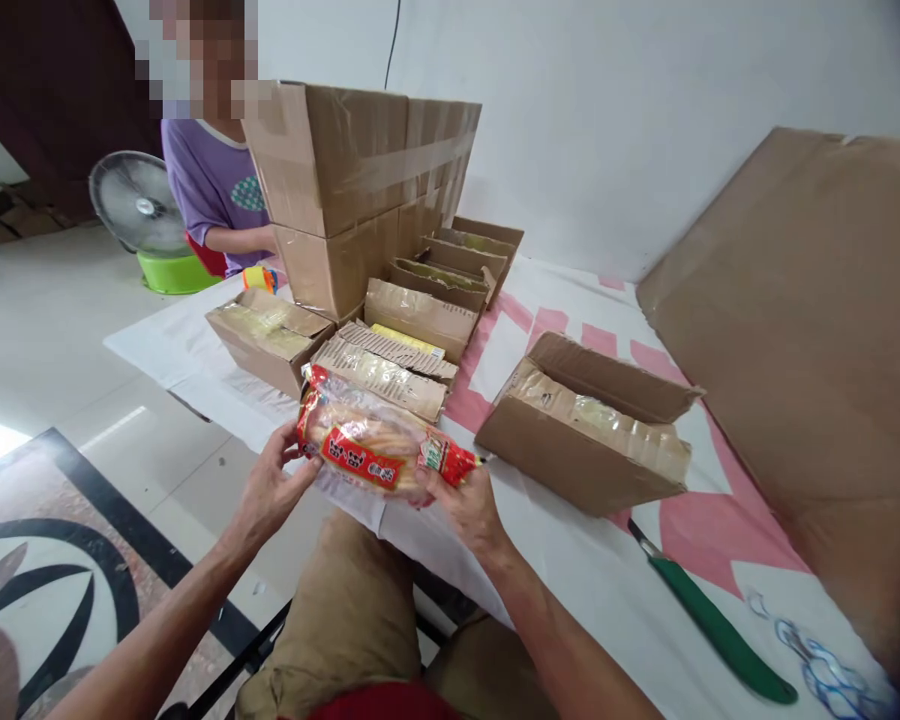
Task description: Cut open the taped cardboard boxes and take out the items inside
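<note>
the packet (pixel 379 440) is in the centre of the frame, near the close edge of the table (pixel 570 545). the left hand (pixel 274 485) pinches its left end between thumb and fingers, and the right hand (pixel 465 505) pinches its right end, with the thumb on the front. i judge that the step in hand is holding the packet level, its label facing the person. whether it touches the box (pixel 382 375) just behind, i cannot tell. the next move probably calls for an even, gentle grip on both ends, because the contents look easy to break.
</note>
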`<state>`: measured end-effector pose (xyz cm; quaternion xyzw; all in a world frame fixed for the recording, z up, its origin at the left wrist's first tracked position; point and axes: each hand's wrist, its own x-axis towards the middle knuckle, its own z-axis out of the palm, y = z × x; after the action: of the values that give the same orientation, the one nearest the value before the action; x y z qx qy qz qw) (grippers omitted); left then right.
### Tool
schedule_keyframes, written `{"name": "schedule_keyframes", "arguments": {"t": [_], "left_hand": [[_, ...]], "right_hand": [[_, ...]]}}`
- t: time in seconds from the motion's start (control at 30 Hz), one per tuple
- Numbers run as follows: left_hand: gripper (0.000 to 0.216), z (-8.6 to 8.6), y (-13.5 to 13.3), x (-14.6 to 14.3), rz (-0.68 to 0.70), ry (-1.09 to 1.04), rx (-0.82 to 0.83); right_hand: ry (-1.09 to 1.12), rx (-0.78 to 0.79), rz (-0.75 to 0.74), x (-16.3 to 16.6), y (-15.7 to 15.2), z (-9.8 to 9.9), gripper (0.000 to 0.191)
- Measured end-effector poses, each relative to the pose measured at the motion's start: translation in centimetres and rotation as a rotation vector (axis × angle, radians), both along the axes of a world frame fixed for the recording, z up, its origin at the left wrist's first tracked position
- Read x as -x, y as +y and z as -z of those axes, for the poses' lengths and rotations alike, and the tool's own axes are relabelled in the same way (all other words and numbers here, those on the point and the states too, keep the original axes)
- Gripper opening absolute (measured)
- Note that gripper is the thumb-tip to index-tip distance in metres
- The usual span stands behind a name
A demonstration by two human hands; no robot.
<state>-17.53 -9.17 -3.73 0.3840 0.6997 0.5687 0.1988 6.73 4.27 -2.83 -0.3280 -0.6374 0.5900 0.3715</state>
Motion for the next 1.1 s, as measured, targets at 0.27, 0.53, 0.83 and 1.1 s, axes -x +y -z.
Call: {"name": "schedule_keyframes", "arguments": {"t": [0.27,0.53,0.83,1.1], "left_hand": [[0.074,2.7,1.2,1.5,0.027,-0.195,0.065],[0.057,-0.4,-0.6,-0.3,0.007,-0.131,-0.077],[0.043,-14.1,8.5,-6.0,0.304,0.06,-0.453],[0.053,-23.5,10.1,-10.9,0.364,0.209,-0.459]], "right_hand": [[-0.13,-0.044,0.035,-0.8,0.2,2.6,0.051],[-0.249,-0.236,0.143,-2.2,-2.1,-0.7,0.021],[0.107,-0.396,0.436,-11.4,2.2,-12.8,0.039],[0.196,-0.66,0.62,-16.0,1.5,-20.9,0.029]]}}
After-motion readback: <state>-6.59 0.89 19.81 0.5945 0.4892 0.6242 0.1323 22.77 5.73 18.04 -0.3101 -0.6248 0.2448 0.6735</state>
